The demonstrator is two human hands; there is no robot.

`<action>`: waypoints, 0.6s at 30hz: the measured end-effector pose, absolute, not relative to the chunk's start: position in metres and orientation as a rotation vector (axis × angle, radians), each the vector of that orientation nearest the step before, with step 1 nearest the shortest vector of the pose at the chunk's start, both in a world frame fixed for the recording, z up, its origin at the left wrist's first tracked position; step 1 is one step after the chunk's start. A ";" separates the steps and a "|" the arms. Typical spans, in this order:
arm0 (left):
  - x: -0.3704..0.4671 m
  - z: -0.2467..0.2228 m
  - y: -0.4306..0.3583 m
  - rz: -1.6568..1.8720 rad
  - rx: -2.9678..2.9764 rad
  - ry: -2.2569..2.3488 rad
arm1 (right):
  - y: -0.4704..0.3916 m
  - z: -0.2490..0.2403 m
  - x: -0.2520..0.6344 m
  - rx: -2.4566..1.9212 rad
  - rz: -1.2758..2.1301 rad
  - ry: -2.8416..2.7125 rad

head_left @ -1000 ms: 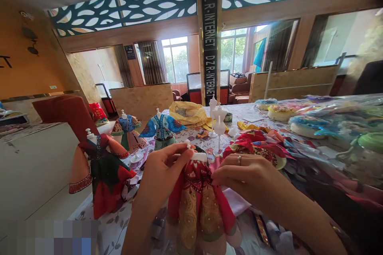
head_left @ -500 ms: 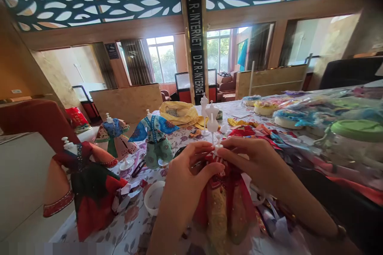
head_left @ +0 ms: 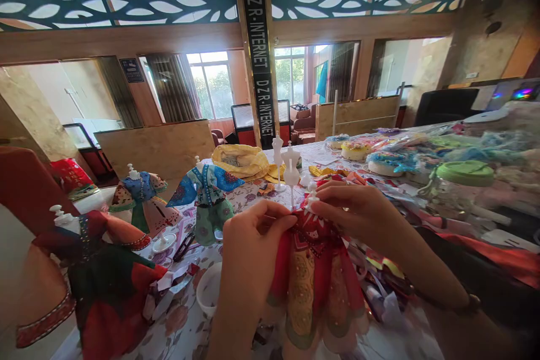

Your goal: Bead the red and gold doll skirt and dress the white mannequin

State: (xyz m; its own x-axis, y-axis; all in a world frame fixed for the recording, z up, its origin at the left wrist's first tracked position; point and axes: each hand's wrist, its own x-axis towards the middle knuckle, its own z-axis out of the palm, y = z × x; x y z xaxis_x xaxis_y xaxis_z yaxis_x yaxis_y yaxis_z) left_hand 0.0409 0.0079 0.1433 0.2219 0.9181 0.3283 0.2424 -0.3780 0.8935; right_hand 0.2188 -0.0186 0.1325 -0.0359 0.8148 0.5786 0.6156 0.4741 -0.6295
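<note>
Right in front of me stands a miniature dress form wearing a red and gold doll dress (head_left: 315,270). My left hand (head_left: 253,242) pinches the red fabric at the dress's left shoulder between thumb and forefinger. At the white neck knob (head_left: 312,199) of the form, my right hand (head_left: 358,205) is closed, thumb and fingers around the neck and collar. Two bare white dress forms (head_left: 291,169) rise just behind. A white bowl (head_left: 208,289) sits beside my left wrist, partly hidden by it.
Dressed forms stand at left: a red and black gown (head_left: 101,281), a blue and pink one (head_left: 143,194), a blue and green one (head_left: 207,194). A yellow cloth basket (head_left: 240,161) is behind. Fabric scraps, a green-lidded jar (head_left: 464,180) and wrapped bundles (head_left: 388,163) crowd the right.
My left hand has moved from near the neck down to the dress's shoulder fabric. My right hand stays at the neck. The dress front is more exposed, and the view has turned slightly right.
</note>
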 end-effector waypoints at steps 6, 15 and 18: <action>0.038 0.144 0.007 1.182 1.864 1.006 | -0.025 0.136 0.216 -1.178 0.535 -1.510; 0.031 0.148 0.005 1.068 1.939 0.930 | -0.036 0.141 0.213 -1.163 0.660 -1.462; 0.028 0.148 0.005 1.062 1.945 0.914 | -0.037 0.141 0.212 -1.167 0.666 -1.453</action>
State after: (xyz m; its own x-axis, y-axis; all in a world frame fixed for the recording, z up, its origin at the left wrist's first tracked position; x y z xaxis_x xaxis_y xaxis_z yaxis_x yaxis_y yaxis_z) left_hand 0.0283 0.0047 0.1480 0.4071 0.8372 0.3651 0.2367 -0.4828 0.8432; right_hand 0.2117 -0.0369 0.1410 0.0889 0.9137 0.3966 0.2960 0.3559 -0.8864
